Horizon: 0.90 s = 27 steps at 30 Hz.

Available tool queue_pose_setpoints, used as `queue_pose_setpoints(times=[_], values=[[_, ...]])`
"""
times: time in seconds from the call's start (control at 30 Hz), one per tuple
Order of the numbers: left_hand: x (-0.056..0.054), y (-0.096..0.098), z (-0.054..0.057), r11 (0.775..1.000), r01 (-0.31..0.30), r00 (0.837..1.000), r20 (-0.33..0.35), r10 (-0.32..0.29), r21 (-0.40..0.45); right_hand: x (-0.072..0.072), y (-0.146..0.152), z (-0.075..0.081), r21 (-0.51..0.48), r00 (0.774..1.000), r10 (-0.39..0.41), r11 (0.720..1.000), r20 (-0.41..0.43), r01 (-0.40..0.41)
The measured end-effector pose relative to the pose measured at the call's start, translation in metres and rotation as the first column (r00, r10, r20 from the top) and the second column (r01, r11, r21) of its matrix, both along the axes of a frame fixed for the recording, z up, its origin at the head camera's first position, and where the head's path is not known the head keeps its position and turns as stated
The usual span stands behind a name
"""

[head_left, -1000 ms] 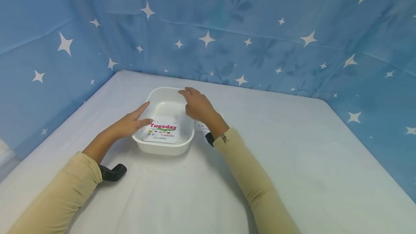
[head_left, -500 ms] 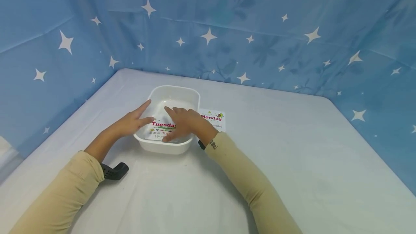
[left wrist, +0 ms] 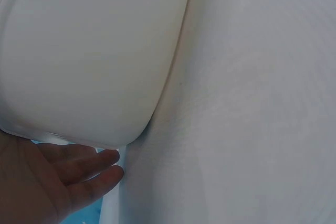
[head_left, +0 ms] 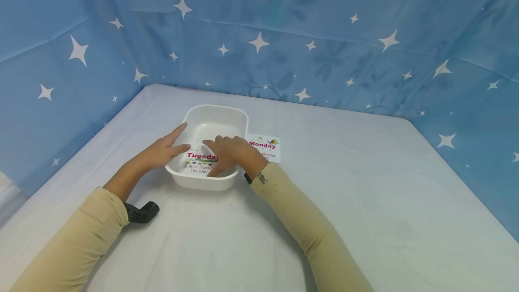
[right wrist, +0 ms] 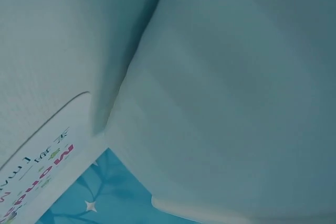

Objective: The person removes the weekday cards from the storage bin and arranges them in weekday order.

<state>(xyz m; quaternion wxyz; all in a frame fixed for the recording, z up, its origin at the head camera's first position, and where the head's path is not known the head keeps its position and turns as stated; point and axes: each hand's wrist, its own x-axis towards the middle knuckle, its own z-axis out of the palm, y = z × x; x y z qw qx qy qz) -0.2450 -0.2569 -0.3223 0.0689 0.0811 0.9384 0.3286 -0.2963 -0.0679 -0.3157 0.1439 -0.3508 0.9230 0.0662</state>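
Reaching down into a white plastic tub [head_left: 202, 184], the person's right hand [head_left: 233, 152] has its thumb and fingers spread wide over the Tuesday card [head_left: 198, 161], which lies printed side up at the near end of the tub; whether the hand grips the card cannot be told. The left hand [head_left: 160, 154] is at the tub's left side with its fingers extended, the thumb pointing over the rim toward the card. Just right of the tub, the Monday card [head_left: 264, 145] rests face up on the table [head_left: 365, 184], partly hidden by the right wrist. Beige sleeves [head_left: 308, 224] cover both forearms; a black wrist mount [head_left: 142, 213] juts from the left one. A blue cloth [head_left: 284, 17] with white stars hangs behind the table.
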Motion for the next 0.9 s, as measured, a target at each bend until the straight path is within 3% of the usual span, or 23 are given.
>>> queue_pose_setpoints(times=[0.33,0.9], values=[[-0.0008,-0.0011,-0.0014,1.0,0.004,1.0,-0.003,-0.004,0.007,0.001,0.0028,0.0011,-0.04,0.999,0.038,0.998,-0.032,-0.039],[0.0009,0.0017,0.0033,1.0,0.014,1.0,-0.004,-0.014,-0.003,-0.0033,0.0083,0.0016,-0.218,0.994,0.068,0.972,-0.091,-0.087]])
